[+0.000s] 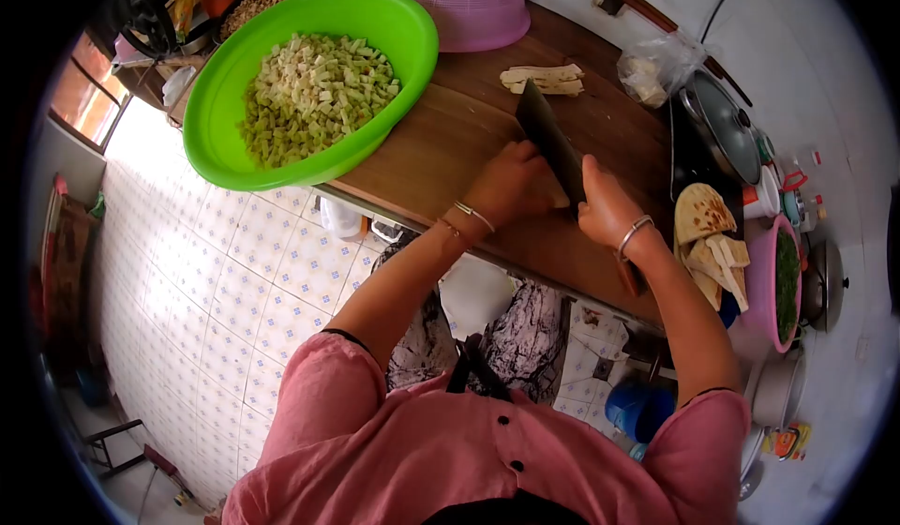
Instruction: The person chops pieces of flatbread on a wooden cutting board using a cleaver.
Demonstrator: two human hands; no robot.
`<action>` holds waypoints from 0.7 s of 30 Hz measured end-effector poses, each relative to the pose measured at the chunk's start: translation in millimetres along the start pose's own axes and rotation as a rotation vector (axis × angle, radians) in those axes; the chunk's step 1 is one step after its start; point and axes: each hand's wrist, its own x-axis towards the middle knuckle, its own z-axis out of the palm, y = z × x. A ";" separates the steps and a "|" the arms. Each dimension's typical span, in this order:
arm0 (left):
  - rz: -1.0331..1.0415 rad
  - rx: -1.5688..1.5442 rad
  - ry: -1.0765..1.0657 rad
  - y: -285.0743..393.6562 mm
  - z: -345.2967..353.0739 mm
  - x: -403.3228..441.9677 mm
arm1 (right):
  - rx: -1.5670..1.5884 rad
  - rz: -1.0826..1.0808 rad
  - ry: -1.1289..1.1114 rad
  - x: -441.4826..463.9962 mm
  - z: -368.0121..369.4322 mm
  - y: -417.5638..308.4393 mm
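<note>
r. hand (609,208) grips cleaver (551,141) over wooden tabletop (623,136), l. hand (514,183) just beside it; green basin (412,42) nr. table edge holds diced pale-green pcs. (319,98)

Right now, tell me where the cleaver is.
In the head view, the cleaver is just right of centre, in the right hand, beside the left hand.
</note>
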 end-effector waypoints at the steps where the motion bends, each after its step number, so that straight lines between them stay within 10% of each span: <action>1: -0.013 -0.034 0.005 -1.0 -1.4 1.4 | -0.011 0.031 0.004 1.8 -0.1 -2.6; 21: 0.002 -0.013 0.001 -7.9 -1.8 0.6 | 0.077 -0.057 0.205 54.7 -4.8 15.0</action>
